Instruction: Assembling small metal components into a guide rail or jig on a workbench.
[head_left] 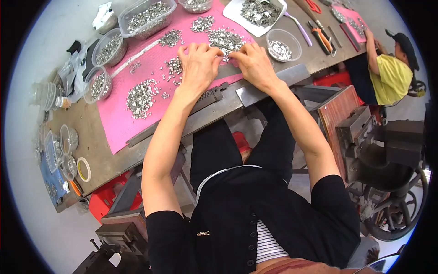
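Both hands work over a pink mat (114,123) strewn with small shiny metal pieces. My left hand (199,64) is closed, its fingertips pinched at the near edge of a larger pile of silvery pieces (226,40). Facing it across a small gap, my right hand (256,65) is pinched too. Anything between the fingertips is too small to make out. Beside my left hand lies a smaller heap of metal pieces (174,65), partly hidden by it. Under my left wrist runs a narrow metal bar fixture (211,97) along the bench edge.
Clear plastic tubs of metal pieces (148,23) stand behind and left. A white tray (232,10) and a round tub (292,43) are to the right, near orange-handled pliers (321,39). A linked metal strip (137,55) crosses the mat. A person in yellow (392,77) works at far right.
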The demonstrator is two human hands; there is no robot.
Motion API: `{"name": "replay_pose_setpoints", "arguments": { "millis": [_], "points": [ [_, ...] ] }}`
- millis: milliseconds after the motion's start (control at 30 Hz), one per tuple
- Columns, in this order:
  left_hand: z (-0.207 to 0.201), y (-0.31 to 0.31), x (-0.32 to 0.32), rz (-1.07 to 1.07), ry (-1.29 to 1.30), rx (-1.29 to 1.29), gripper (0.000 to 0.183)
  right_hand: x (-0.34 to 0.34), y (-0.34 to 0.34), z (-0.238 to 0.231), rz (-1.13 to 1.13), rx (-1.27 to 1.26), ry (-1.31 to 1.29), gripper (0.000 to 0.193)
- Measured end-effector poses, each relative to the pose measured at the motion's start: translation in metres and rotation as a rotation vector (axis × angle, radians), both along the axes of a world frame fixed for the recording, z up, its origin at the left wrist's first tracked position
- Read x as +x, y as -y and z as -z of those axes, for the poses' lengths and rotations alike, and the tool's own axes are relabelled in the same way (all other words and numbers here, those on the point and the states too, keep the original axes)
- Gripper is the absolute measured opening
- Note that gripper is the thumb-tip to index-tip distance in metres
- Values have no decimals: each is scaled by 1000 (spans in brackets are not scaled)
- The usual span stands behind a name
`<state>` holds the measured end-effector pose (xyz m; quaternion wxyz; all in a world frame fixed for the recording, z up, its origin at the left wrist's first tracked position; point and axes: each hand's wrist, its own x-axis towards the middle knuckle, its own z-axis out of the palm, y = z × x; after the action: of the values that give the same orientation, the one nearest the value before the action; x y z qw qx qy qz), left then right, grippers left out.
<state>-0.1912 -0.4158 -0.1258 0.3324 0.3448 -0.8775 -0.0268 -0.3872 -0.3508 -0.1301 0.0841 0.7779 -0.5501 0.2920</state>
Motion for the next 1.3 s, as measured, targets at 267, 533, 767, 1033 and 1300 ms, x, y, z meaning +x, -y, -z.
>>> {"name": "replay_pose_setpoints", "arguments": {
  "millis": [267, 533, 767, 1033, 1300],
  "points": [
    [7, 6, -5, 5, 63, -9, 11, -12, -7, 1, 12, 46, 217, 14],
    [2, -15, 12, 10, 35, 62, 9, 2, -4, 2, -1, 74, 237, 11],
    [1, -21, 33, -46, 55, 117, 9, 2, -6, 7, 66, 2, 140, 7],
    [-7, -23, 39, -33, -2, 214, 7, -15, -6, 1, 30, 144, 328, 10],
    [4, -25, 31, -33, 78, 77, 9, -14, -8, 3, -1, 127, 304, 10]
  ]
}}
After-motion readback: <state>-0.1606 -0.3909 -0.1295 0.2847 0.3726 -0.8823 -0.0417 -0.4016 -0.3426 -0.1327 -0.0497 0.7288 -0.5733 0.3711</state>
